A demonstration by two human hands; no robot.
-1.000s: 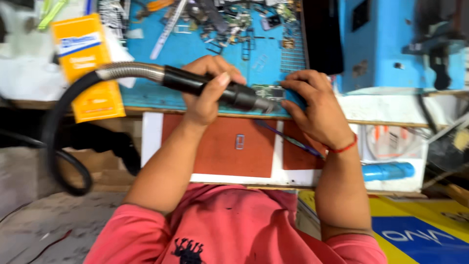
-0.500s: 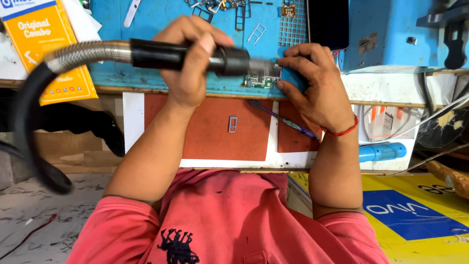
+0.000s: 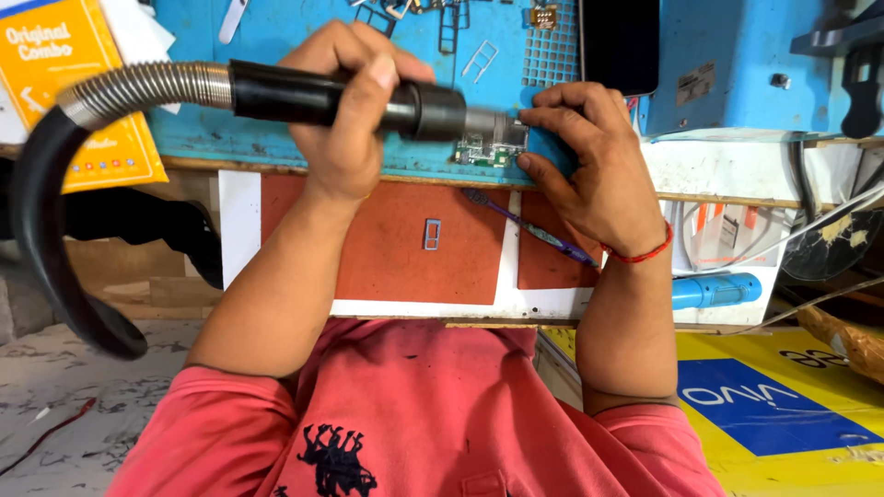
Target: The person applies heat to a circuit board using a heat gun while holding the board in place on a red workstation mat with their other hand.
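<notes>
Blue-topped workbench (image 3: 276,152), grey concrete floor (image 3: 55,405)

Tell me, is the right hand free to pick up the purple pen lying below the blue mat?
Probably not right away. The right hand is pressing the green circuit board against the blue mat, and the purple pen lies partly under that wrist. Nothing else blocks it; the hand would need to let go first.

Black hot-air nozzle (image 3: 368,99) level, tip over green circuit board (image 3: 479,153)

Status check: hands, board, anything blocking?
Left hand grips black hot-air wand, nozzle over green circuit board. Right hand pins the board on blue mat. Nothing blocking.
</notes>
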